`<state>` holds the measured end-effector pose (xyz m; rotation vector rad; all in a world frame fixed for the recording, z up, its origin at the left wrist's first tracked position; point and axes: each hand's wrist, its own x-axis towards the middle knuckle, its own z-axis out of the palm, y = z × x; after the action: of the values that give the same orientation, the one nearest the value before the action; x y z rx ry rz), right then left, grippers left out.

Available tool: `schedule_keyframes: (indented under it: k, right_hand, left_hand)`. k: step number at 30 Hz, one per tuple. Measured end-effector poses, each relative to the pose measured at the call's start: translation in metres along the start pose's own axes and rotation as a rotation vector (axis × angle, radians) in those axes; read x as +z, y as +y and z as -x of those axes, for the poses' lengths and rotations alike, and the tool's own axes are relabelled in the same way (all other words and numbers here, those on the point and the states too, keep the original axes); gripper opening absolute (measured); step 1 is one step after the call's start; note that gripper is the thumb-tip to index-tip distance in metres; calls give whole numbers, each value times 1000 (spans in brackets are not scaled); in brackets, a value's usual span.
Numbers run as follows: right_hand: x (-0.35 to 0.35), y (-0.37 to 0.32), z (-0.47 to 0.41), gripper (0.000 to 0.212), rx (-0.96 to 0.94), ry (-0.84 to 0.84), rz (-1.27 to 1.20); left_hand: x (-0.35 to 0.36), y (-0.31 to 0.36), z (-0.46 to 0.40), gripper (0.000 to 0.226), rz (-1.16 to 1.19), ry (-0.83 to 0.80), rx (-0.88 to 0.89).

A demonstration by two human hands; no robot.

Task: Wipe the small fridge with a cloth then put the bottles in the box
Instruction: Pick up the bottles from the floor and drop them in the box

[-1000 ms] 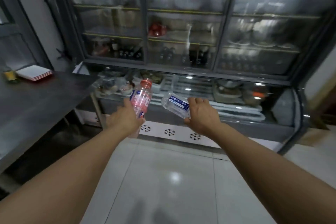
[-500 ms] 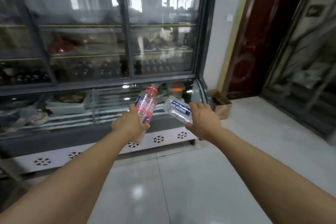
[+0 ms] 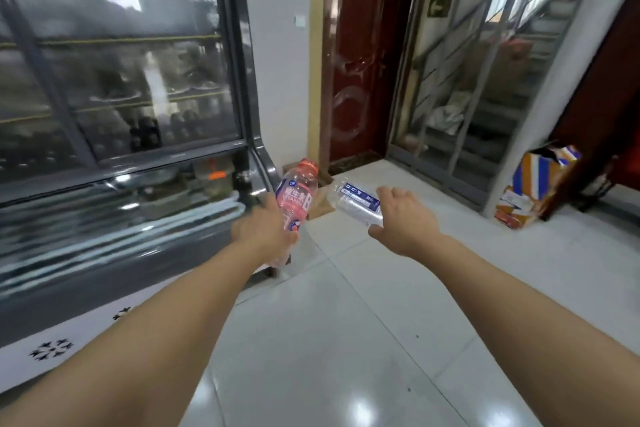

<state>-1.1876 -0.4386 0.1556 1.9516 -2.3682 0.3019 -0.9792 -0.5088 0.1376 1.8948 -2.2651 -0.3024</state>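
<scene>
My left hand has its fingers wrapped around the lower body of the pink bottle, red cap up, tilted slightly right. My right hand grips the clear bottle from behind, fingers curled over its far end; it lies nearly flat, blue label up. Both grips match those of 0.5 s ago. The 2 bottles sit near each other, apart. The view has swung right: the fridge now fills only the left side. The cardboard box on the floor by the red door is now partly hidden behind both bottles.
</scene>
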Motion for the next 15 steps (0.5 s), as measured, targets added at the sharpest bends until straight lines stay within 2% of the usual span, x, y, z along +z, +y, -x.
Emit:
schedule_keyframes:
  k: [7,15]
  right_hand:
    - [10,92,-59,51,128,5,23]
    - [14,181,-195,53,222,46,40]
  left_hand:
    - [31,93,-88,76,5,-69,140]
    - [43,187,-247,71,-26,-89,236]
